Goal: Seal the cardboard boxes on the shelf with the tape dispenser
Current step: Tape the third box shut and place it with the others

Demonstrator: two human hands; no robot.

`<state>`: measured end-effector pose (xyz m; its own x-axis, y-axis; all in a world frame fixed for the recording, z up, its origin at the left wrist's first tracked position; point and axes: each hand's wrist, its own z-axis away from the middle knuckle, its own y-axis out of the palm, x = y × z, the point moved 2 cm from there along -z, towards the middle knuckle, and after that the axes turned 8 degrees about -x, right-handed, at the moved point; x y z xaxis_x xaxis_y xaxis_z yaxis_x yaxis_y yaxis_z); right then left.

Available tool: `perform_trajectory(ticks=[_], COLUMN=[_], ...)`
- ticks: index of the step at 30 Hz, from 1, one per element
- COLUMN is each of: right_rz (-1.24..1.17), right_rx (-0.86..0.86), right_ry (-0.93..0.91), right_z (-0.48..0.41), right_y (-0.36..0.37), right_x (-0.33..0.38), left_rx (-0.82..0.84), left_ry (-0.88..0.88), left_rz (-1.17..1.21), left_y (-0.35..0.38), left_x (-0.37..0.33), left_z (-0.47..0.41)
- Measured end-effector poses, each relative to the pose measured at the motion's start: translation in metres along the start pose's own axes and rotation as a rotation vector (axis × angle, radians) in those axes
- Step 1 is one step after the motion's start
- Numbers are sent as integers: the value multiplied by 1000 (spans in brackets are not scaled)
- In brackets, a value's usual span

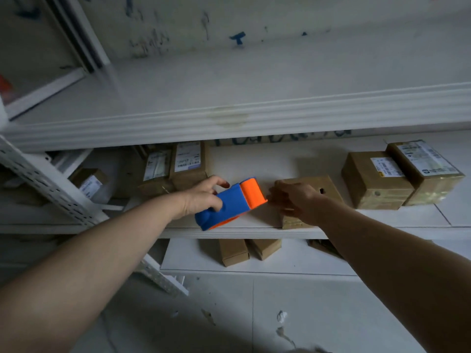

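**A:** Head view. What do we mark first?

**B:** The tape dispenser (pixel 229 203), blue body with an orange front, at the front edge of the middle shelf (pixel 267 159). Whether it rests on the board we cannot tell. The left hand (pixel 201 197) grips the blue body, thumb on the near side and fingers curled over the top.

**A:** And the right hand (pixel 299 201)?

**B:** It lies over the small box (pixel 328 186), just beside the dispenser's orange end, with its fingers stretched toward that end. We cannot tell whether they pinch a tape end, because the fingertips are blurred.

**A:** How far along do we judge the work?

**B:** The labelled pair (pixel 377 189) at the right carries a glossy sheen that we read as tape, so those boxes appear sealed. The small box shows bare cardboard and a round hole, with no tape visible. We take it as the box in hand, not yet sealed. The left stack (pixel 188 164) and the lower boxes (pixel 233 250) on the shelf beneath are too dim to judge.
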<state>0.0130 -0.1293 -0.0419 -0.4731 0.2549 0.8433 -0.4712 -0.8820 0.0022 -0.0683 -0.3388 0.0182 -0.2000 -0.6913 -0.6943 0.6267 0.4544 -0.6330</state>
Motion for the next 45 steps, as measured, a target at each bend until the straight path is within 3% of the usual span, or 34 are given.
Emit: perform_trajectory(ticks=[4,8,16,22,27,32,38,45], right_rz=[-43,-83,30,62,4,45,-193,-198], right_rx=[192,216,-219,-409,-542,-435,-347,-237], right_ry=[15,-81,-178,-278,-241,-170,-18,-12], right_z=[14,22,27,22,12,-10,-37,-38], right_y=[-1,-4,-21,-61,-128,-148,-152,-117], right_x=[-8,-13,-33,-21,-4,8,-8,-24], left_rx=[99,150,-102,-109,-122,-139,-103,4], left_ry=[32,50,390,439,391,344,249,153], left_rz=[-37,-134,-779,-681,-649,-616,-635,-656], left_y=[3,8,35,52,41,42,53,38], left_x=[1,-1,-29,-51,-63,-75,-79,-53], left_z=[11,10,2,-17,-37,-60,-78,-68])
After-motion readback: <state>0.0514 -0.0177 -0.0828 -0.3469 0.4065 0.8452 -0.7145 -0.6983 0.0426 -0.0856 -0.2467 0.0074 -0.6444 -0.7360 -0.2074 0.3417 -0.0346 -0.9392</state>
